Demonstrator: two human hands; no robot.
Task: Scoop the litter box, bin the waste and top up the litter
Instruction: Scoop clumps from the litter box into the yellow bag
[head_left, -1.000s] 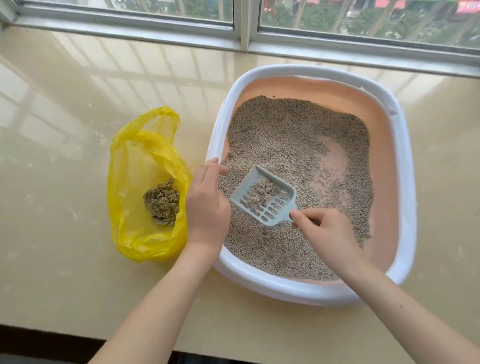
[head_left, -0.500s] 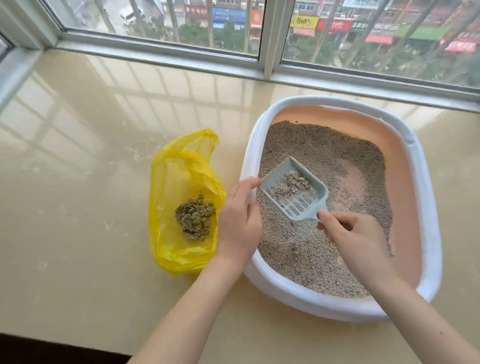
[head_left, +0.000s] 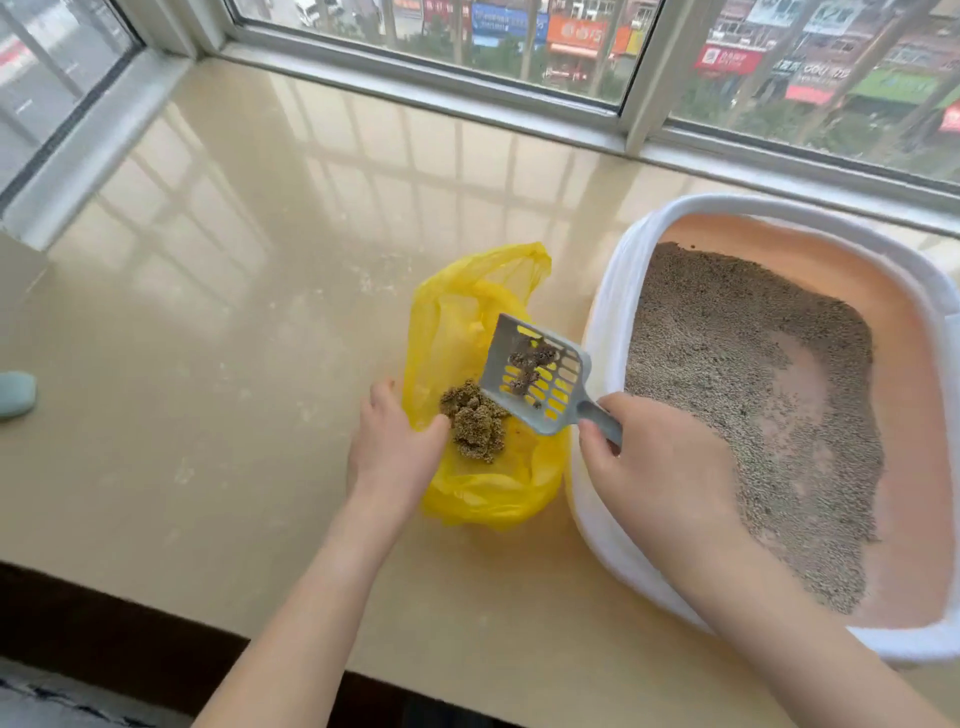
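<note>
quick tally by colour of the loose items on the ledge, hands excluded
Yellow: 1, the plastic bag
Grey: 1, the scoop
White and peach: 1, the litter box
Pale green: 1, an object cut off at the left edge, kind unclear
Total: 4

One head-worn camera looks steeply down, close over the beige sill, facing the window.
</note>
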